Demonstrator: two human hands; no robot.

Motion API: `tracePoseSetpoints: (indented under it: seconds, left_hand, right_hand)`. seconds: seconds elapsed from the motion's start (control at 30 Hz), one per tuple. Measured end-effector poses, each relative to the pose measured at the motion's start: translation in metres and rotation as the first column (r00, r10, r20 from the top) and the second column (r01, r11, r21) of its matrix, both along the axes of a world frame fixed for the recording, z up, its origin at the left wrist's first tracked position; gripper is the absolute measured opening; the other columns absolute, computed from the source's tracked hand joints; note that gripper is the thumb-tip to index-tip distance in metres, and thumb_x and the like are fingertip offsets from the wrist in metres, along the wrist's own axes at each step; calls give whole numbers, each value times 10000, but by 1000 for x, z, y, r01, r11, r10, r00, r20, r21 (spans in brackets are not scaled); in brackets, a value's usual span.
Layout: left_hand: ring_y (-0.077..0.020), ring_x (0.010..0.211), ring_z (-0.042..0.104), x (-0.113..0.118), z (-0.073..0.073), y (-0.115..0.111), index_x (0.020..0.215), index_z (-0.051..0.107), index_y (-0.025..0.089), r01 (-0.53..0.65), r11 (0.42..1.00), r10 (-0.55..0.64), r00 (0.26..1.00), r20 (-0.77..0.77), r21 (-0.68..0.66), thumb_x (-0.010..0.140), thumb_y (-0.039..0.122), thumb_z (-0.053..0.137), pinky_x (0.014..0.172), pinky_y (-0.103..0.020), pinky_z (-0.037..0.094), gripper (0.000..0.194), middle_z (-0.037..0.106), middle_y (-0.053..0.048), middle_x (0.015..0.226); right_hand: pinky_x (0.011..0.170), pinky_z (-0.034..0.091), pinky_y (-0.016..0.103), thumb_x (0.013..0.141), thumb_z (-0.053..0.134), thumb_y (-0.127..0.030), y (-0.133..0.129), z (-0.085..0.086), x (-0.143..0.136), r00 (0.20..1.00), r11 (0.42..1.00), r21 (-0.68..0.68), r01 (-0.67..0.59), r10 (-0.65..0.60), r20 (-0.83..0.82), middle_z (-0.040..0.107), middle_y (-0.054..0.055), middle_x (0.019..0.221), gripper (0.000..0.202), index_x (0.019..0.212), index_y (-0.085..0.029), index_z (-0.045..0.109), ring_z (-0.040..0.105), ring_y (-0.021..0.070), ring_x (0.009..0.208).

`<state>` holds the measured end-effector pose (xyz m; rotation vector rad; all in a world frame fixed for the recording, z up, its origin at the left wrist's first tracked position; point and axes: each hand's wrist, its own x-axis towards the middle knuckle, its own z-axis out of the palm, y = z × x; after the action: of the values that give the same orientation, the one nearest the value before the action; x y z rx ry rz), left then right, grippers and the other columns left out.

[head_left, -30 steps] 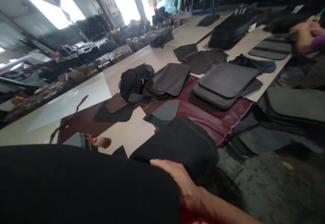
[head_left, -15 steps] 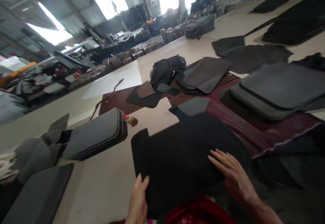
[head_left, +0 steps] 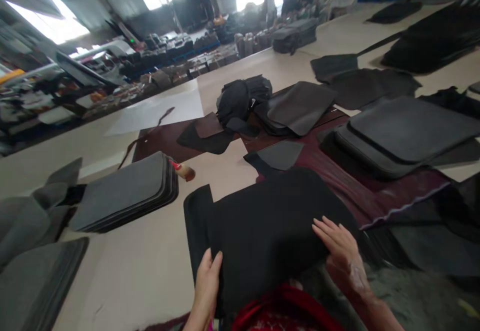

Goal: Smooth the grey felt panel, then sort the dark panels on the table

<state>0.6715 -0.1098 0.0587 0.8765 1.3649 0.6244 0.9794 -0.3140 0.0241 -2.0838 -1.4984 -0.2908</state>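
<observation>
A black fabric panel [head_left: 270,231] is spread flat on the desk [head_left: 150,266], its long axis running crosswise between both hands. The left hand [head_left: 207,291] is curled on the near-left edge, its grip apparently pinching it. The right hand [head_left: 343,258] is laid flat, fingers spread, on the near-right corner. The panel's bulk extends away from both grips, neither hand being nearer.
</observation>
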Motion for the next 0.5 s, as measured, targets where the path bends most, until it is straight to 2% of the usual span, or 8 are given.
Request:
tracePoseSetpoints:
  seconds: [0.1,0.2,0.27,0.33,0.4,0.5]
  left_hand:
    - [-306,1297,566,5,-2,5,1208,642,165,-56,997,57,998,10,-59,844,259,720,1208,-490,326,384,669,-122,1293]
    - [-250,1296,573,7,0,9,1194,635,170,-168,980,169,986,1,-110,875,236,689,1223,-435,312,330,669,-112,1295]
    - [-217,1260,601,7,5,9,1177,643,172,-206,968,214,976,39,-143,906,262,670,1192,-383,369,286,685,-108,1266]
    - [-223,1174,656,7,11,6,1139,663,153,-190,964,215,969,125,-185,953,331,625,1109,-368,471,261,711,-125,1196]
    - [-234,1070,701,7,18,3,1111,673,131,-160,961,209,953,218,-226,994,413,553,1006,-361,551,328,727,-145,1122]
    - [-221,985,723,4,25,-2,1146,660,111,-132,956,218,918,333,-261,1023,514,446,890,-297,590,473,728,-160,1083]
  right_hand:
    - [1137,340,495,692,338,5,-2,-7,-1,1000,999,-35,6,-5,19,600,49,1384,696,1317,-180,584,489,247,1349]
    - [1137,352,522,691,339,10,-5,-10,-3,1000,998,-60,-8,7,-15,579,66,1408,702,1326,-174,577,464,264,1372]
    - [1142,353,539,704,350,7,-8,-11,-2,999,997,-75,-25,23,-28,576,81,1410,685,1328,-167,573,459,279,1377]
    - [1152,352,547,727,371,-9,-10,-12,1,999,996,-82,-38,36,-33,572,92,1414,663,1342,-166,564,462,289,1377]
    - [1159,350,553,728,385,-29,-11,-14,5,998,996,-75,-55,54,-20,575,105,1408,648,1336,-158,568,462,301,1377]
    - [1171,346,554,732,397,-53,-11,-18,9,998,995,-72,-68,68,-1,561,131,1419,630,1333,-126,570,458,323,1379]
